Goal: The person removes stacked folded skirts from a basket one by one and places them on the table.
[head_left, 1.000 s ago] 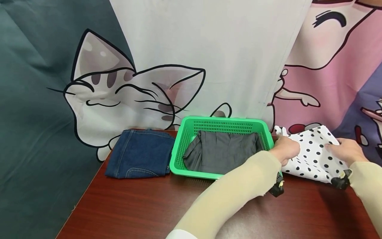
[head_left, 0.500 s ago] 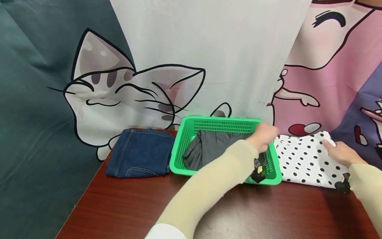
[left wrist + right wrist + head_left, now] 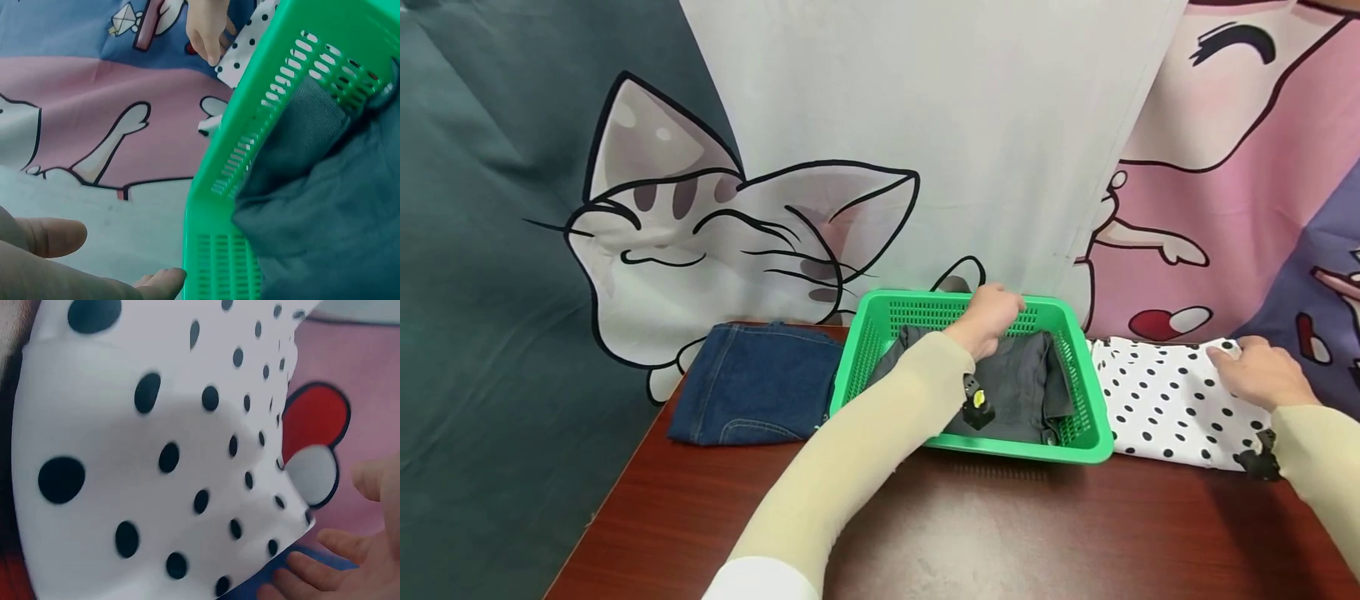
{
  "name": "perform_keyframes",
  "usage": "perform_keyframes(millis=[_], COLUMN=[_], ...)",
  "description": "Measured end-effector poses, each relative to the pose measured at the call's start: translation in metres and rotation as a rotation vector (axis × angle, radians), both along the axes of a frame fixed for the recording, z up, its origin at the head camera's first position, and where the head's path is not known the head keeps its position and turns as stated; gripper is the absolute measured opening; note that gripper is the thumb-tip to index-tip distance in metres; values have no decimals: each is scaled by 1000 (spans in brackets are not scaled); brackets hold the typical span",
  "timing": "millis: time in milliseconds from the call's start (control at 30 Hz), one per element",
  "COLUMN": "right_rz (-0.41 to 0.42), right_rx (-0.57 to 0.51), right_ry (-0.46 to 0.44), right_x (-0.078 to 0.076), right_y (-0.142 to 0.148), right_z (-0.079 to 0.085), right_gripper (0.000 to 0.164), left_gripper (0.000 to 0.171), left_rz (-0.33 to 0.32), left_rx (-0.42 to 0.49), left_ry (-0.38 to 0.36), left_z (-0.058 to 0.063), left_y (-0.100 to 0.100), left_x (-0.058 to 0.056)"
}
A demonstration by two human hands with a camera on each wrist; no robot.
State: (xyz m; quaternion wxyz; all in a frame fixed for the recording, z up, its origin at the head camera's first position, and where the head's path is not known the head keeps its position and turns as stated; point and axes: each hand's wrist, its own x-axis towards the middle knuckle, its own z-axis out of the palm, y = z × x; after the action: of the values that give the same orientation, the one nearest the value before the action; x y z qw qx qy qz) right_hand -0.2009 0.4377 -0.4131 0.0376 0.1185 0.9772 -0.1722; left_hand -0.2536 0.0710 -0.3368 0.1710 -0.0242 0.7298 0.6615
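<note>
White polka-dot cloth [image 3: 1165, 400] lies folded at the right of the head frame, its upper-right corner just beside the right hand [image 3: 1262, 372]. Fingers of this hand are extended and spaced, and grip nothing; contact with the cloth cannot be determined. The left hand [image 3: 988, 317] is positioned over the rear side of the green basket [image 3: 1000, 448], right of centre. Its thumb and fingers stand apart with nothing between them; contact with the rim cannot be determined.

The basket has perforated walls and contains a folded dark grey garment [image 3: 1015, 383]. Its right end adjoins the polka-dot cloth. Folded blue denim [image 3: 756, 387] lies at its left end, left of the frame centre. All items are on a reddish-brown table [image 3: 1000, 517], which has a glossy reflection at lower centre.

Behind the table hangs a printed fabric backdrop [image 3: 1000, 167]: dark teal at left, white at centre, pink and blue-violet at right. A cartoon cat [image 3: 658, 237] is printed left of centre.
</note>
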Motion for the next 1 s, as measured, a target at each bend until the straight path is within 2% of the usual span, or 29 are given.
perform_keyframes(millis=[167, 300, 567, 800, 1000], right_rz=[98, 161, 242, 305, 369], right_rx=[19, 5, -6, -37, -32], right_ry=[120, 172, 268, 305, 338], right_x=[-1, -2, -1, -3, -2], right_y=[-15, -28, -67, -107, -129], right_z=[8, 16, 35, 49, 55], right_gripper=[69, 62, 62, 63, 61], left_gripper=[60, 62, 65, 66, 68], left_rz=[-21, -37, -72, -56, -39], left_rx=[-12, -50, -107, -94, -126], left_ry=[3, 5, 40, 37, 36], left_z=[0, 0, 6, 6, 4], left_y=[-18, -30, -48, -63, -78], left_x=[-2, -4, -4, -5, -10])
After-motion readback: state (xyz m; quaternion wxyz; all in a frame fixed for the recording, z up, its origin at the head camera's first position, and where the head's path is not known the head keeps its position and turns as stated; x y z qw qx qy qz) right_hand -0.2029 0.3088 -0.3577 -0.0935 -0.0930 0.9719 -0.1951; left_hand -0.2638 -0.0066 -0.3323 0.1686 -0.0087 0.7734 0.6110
